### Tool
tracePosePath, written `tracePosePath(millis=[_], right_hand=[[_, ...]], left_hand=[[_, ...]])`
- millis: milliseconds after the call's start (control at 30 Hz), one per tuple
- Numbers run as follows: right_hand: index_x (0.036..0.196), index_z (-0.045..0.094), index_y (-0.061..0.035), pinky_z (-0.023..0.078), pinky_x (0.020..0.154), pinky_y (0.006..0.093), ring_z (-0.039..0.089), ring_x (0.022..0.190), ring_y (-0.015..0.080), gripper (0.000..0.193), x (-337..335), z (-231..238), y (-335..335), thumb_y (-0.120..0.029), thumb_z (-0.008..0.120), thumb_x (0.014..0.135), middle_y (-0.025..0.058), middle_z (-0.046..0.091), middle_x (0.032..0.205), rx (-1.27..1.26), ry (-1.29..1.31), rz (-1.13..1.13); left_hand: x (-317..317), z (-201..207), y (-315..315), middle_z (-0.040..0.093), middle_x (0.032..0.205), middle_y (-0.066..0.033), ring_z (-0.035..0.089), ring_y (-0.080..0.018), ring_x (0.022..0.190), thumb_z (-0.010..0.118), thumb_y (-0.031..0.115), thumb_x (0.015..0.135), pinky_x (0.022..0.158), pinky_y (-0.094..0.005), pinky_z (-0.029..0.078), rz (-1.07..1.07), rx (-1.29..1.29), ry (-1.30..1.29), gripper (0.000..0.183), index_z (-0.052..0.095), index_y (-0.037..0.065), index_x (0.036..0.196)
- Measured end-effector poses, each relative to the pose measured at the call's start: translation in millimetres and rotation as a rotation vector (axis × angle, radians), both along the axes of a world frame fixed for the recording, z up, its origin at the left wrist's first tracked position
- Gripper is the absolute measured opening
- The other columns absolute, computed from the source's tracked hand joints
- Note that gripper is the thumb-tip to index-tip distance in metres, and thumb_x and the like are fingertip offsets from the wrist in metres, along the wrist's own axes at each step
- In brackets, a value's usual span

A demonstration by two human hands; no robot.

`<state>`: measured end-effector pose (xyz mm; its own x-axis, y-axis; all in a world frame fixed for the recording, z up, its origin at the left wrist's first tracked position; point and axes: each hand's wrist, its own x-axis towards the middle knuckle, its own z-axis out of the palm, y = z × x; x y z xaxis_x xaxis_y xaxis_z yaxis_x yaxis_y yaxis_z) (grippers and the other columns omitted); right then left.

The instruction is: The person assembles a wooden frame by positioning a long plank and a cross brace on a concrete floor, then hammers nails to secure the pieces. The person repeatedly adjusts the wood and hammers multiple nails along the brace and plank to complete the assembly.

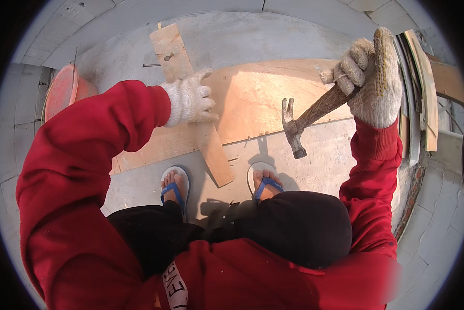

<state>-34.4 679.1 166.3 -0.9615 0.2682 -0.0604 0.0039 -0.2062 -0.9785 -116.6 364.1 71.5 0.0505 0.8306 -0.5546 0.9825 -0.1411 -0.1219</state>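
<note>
My left hand [189,99], in a white knit glove, lies across a narrow wooden board [215,159] with its fingers bent over the right edge. Near the board's far end a nail [168,57] shows on its face. Another dark nail [151,65] shows just left of that end. My gloved right hand [372,77] is closed round the handle of a claw hammer [318,107], raised at the right. The hammer's worn metal head points toward the middle, claw upward in the picture. Beneath the board lies a wide plywood sheet [273,88].
My feet in blue-strapped flip-flops [176,188] stand at the sheet's near edge. A reddish round tub [67,93] is at the far left. Wood strips [424,88] lean at the right, beside a light block wall [443,206]. Small nails [233,159] lie near the board.
</note>
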Motion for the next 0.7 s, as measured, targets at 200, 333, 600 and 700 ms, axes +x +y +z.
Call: tracePosePath(millis=[200, 333, 600, 700], right_hand=[[0.077, 0.044, -0.0181, 0.052, 0.061, 0.0383, 0.033, 0.045, 0.0148, 0.05, -2, 37, 5, -0.062, 0.049, 0.101, -0.0049, 0.031, 0.057, 0.045, -0.099, 0.028], [0.073, 0.043, -0.0195, 0.051, 0.058, 0.0419, 0.037, 0.042, 0.0156, 0.054, 8, 57, -26, -0.066, 0.047, 0.1, -0.0052, 0.031, 0.053, 0.094, -0.281, -0.109], [0.072, 0.042, -0.0153, 0.047, 0.055, 0.0457, 0.029, 0.045, 0.0197, 0.06, 25, 43, -41, -0.068, 0.045, 0.099, -0.0006, 0.026, 0.056, -0.263, -0.516, -0.405], [0.068, 0.037, -0.0165, 0.045, 0.059, 0.0504, 0.025, 0.044, 0.0199, 0.062, 24, 26, -34, -0.069, 0.038, 0.101, -0.0008, 0.024, 0.056, -0.34, -0.499, -0.443]], left_hand=[[-20, -76, 5, 0.064, 0.125, 0.0045, 0.061, -0.0172, 0.116, 0.068, 0.008, 0.085, 0.106, -0.0427, 0.045, -0.044, 0.277, -0.163, 0.056, 0.058, 0.027, 0.137], [-9, -87, 33, 0.063, 0.125, 0.0031, 0.059, -0.0192, 0.116, 0.069, 0.013, 0.082, 0.095, -0.0383, 0.05, -0.065, 0.239, -0.315, 0.059, 0.056, 0.025, 0.139], [-3, -23, 45, 0.064, 0.123, 0.0019, 0.06, -0.0208, 0.116, 0.071, 0.013, 0.077, 0.089, -0.0367, 0.052, -0.101, 0.179, -0.449, 0.061, 0.058, 0.022, 0.137], [-2, -8, 47, 0.066, 0.119, -0.0025, 0.062, -0.0231, 0.115, 0.073, 0.015, 0.075, 0.088, -0.0381, 0.053, -0.112, 0.242, -0.485, 0.054, 0.063, 0.02, 0.128]])
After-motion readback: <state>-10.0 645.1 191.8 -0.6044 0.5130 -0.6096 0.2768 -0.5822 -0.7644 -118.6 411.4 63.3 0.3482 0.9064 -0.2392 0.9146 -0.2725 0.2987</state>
